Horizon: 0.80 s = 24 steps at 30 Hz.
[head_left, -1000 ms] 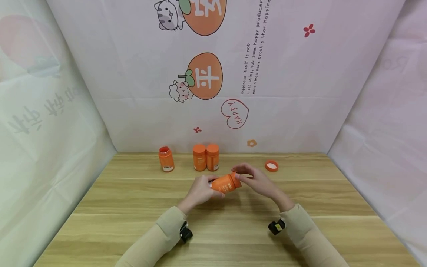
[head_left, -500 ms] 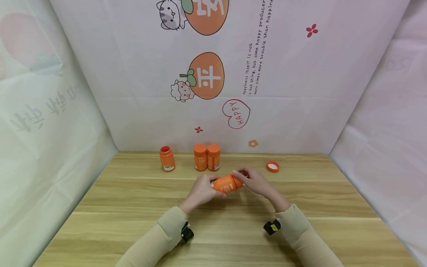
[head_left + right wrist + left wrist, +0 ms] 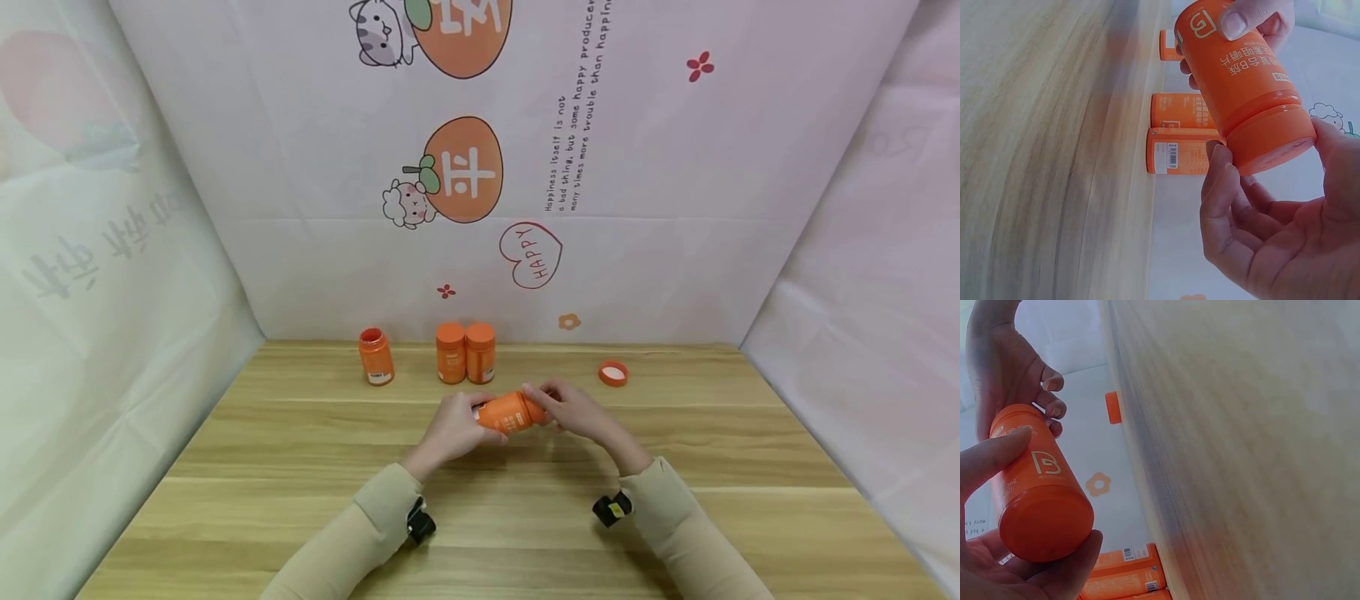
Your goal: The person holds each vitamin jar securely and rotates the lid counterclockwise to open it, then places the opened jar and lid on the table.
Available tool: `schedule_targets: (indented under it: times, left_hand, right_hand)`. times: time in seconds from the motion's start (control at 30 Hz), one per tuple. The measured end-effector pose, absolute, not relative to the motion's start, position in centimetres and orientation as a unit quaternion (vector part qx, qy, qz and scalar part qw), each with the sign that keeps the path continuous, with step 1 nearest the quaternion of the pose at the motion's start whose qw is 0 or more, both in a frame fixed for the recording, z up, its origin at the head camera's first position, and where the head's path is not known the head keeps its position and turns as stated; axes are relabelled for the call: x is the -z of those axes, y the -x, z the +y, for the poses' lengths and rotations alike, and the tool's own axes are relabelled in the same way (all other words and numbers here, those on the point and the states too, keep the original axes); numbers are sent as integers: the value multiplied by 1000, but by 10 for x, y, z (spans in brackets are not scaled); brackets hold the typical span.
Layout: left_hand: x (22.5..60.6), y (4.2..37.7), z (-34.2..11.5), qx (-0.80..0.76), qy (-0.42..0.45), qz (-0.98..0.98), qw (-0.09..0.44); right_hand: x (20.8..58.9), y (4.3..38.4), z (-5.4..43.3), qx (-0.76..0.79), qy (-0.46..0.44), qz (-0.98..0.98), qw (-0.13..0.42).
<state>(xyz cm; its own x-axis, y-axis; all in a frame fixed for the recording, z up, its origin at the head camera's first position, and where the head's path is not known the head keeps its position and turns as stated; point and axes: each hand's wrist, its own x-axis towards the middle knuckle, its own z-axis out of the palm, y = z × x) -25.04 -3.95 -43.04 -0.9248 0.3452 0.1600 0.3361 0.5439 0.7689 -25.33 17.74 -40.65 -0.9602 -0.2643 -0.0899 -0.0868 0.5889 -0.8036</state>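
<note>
An orange pill bottle [image 3: 506, 412] is held tilted above the table, its cap end pointing right. My left hand [image 3: 453, 429] grips its body near the base, the thumb [image 3: 1004, 453] lying along the label. At the other end my right hand [image 3: 573, 412] pinches the orange cap [image 3: 1275, 139] between thumb and fingers; the cap sits on the bottle's neck. In the left wrist view the bottle's round base [image 3: 1046, 524] faces the camera, and the cap is hidden behind the body.
Along the back of the table [image 3: 480, 533] stand an uncapped orange bottle [image 3: 377, 361] and two capped bottles, one [image 3: 451, 357] touching the other [image 3: 481, 357]. A loose orange cap [image 3: 612, 373] lies inside-up at the back right. Printed white cloth [image 3: 637, 275] walls the table in.
The right hand has shifted slightly left and turned about the cap, its fingers now closer round it. The left hand keeps its grip, with the bottle almost in the same place.
</note>
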Motion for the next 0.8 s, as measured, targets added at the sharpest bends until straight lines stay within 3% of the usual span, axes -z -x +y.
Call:
schedule_targets:
  times: [0.8]
  left_hand:
    - [429,248,-43,-452,-180,873,18]
  right_hand:
    - [404,252,190,478,235,841,101]
